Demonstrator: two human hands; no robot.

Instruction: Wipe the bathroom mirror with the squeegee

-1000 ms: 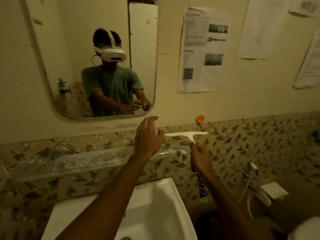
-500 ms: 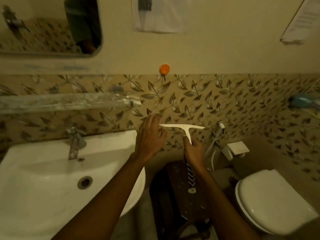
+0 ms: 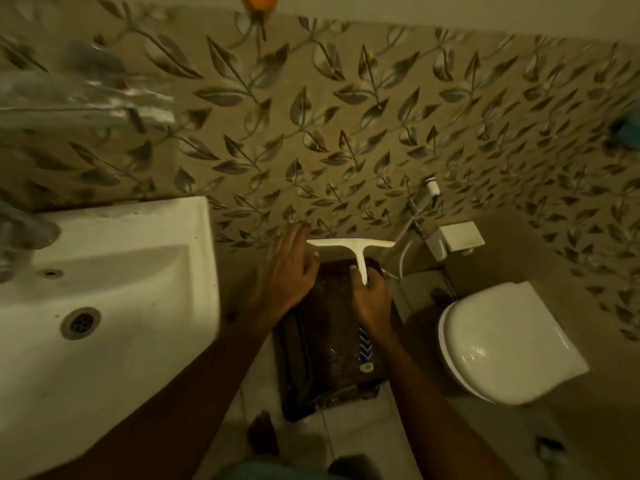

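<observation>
A white T-shaped squeegee (image 3: 350, 244) is held blade-up in the lower middle of the view, above a dark bin. My right hand (image 3: 370, 299) is closed around its handle, whose blue-and-white patterned lower end (image 3: 365, 348) sticks out below my wrist. My left hand (image 3: 289, 268) touches the left end of the blade with fingers extended. The mirror is out of view.
A white sink (image 3: 104, 306) with a drain is at the left, under a glass shelf (image 3: 86, 102). A closed white toilet (image 3: 502, 344) stands at the right. A dark bin (image 3: 322, 341) sits on the floor between them. The leaf-patterned tile wall (image 3: 346, 133) carries a spray hose (image 3: 415, 216).
The view has tilted down from the mirror to the floor. Both hands have lowered with the squeegee, from mirror height down to above the bin between sink and toilet.
</observation>
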